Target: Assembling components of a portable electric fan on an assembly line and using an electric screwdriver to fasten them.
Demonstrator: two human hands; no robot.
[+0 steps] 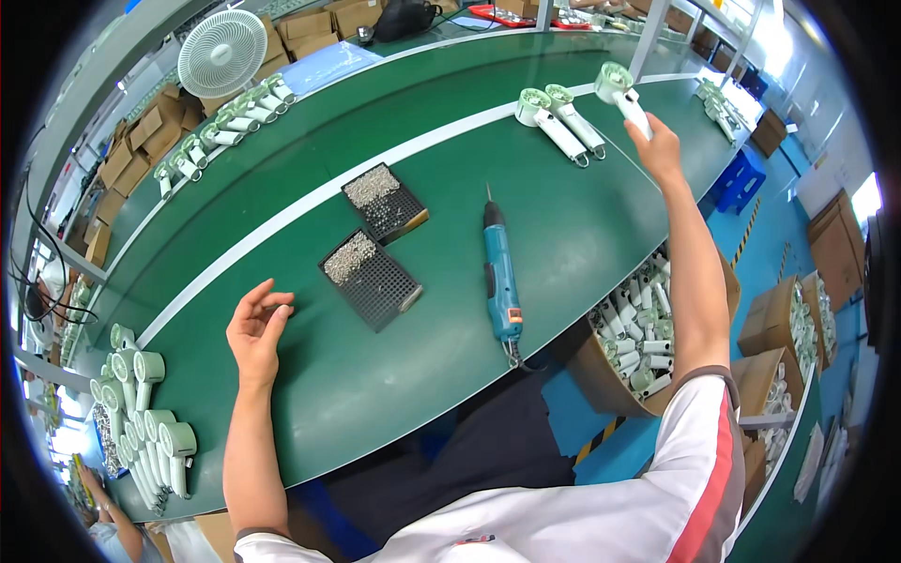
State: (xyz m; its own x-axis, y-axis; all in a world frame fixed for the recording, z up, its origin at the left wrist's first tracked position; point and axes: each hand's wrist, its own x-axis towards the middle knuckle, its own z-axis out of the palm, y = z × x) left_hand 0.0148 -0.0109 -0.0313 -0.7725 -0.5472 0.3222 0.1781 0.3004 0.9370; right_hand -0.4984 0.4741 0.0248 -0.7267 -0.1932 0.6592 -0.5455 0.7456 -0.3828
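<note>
Right hand has a pale-green-and-white handheld unit over the far right of the green table. Fingers are closed around its handle, round head pointing away from the wearer; I'd guess that grip keeps the head clear. I can't tell if the unit touches the tabletop. Left hand hangs over the table's left part: fingers half curled, thumb apart, nothing in it.

2 similar units lie just left of the held unit, handles toward the wearer, probably for easy pickup. Teal electric driver lies between the hands, bit pointing away, presumably within reach of either.

2 black trays sit left of the driver: square-hole grids, small metallic bits heaped at the far ends. Likely screws; too small for me to confirm. Unit shells look like hard, smooth plastic: drum head, straight handle. Tabletop's slightly glossy. Cardboard carton below the right edge holds loose white units.
</note>
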